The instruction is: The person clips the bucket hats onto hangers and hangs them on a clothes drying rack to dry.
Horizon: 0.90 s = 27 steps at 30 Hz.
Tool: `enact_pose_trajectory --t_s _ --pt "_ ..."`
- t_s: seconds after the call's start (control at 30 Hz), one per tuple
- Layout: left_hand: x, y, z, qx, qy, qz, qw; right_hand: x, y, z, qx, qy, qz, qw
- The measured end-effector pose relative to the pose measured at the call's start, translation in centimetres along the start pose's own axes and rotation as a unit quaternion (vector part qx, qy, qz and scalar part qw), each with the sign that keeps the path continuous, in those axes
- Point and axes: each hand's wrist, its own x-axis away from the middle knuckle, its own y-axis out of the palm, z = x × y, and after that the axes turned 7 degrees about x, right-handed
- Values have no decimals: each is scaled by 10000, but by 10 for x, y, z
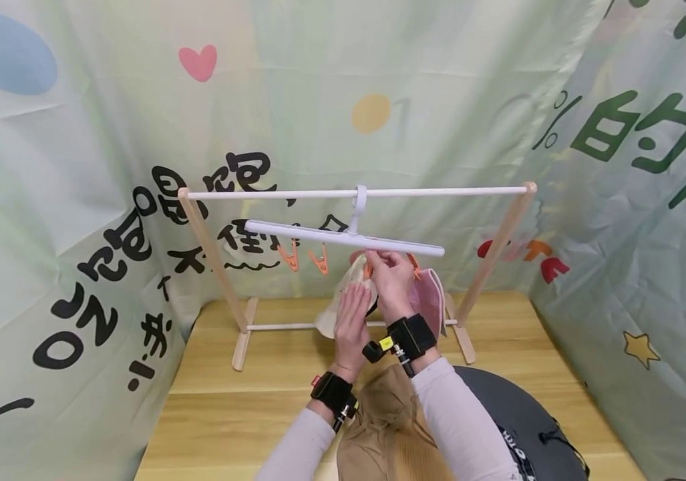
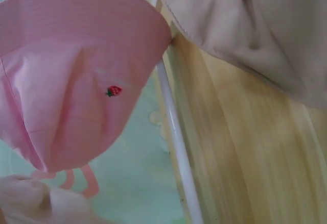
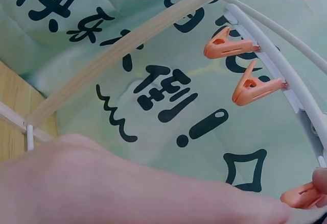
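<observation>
My right hand (image 1: 393, 284) pinches an orange clip (image 1: 368, 269) under the white hanger (image 1: 343, 237). In the right wrist view its fingertips press that clip (image 3: 304, 196) at the lower right. A cream hat (image 1: 336, 304) is just below the clip; whether the jaws bite its edge cannot be seen. My left hand (image 1: 351, 324) holds this hat, long fingers lying against it and thumb hidden. To the right a pink bucket hat (image 1: 429, 300) hangs by another orange clip (image 1: 415, 265). A small embroidered strawberry shows on the pink hat (image 2: 76, 81) in the left wrist view.
Two orange clips (image 1: 319, 260) hang on the hanger's left half. The hanger hooks over the white rail (image 1: 439, 192) of a wooden-legged rack (image 1: 501, 247). On the wooden table (image 1: 228, 414), a brown hat (image 1: 379, 421) and a dark grey hat (image 1: 493, 394) lie near my forearms.
</observation>
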Motion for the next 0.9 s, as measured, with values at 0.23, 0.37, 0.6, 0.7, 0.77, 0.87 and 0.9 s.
enact_pose_trajectory --t_s 0.23,0.37,0.6,0.7,0.77,0.87,0.9 --pt "-17 11 -7 -107 257 366 9989 1 1 0 -46 -85 247 9996" --pt "-21 13 -10 -128 302 684 9971 3 4 3 -11 -220 272 9994" --pt "-23 17 -15 8 -155 555 9983 8 11 2 -139 -368 393 9985" --pt "-21 18 -19 13 -201 509 9985 7 12 4 -417 -476 395 9972" --pt "-19 18 -20 -12 -191 460 9988 8 13 5 -481 -504 398 9968" --pt "-16 19 -21 -24 -238 347 9991 9 14 6 -354 -500 487 9969" --pt "-16 19 -21 -35 -265 294 9992 9 14 7 -306 -489 517 9970"
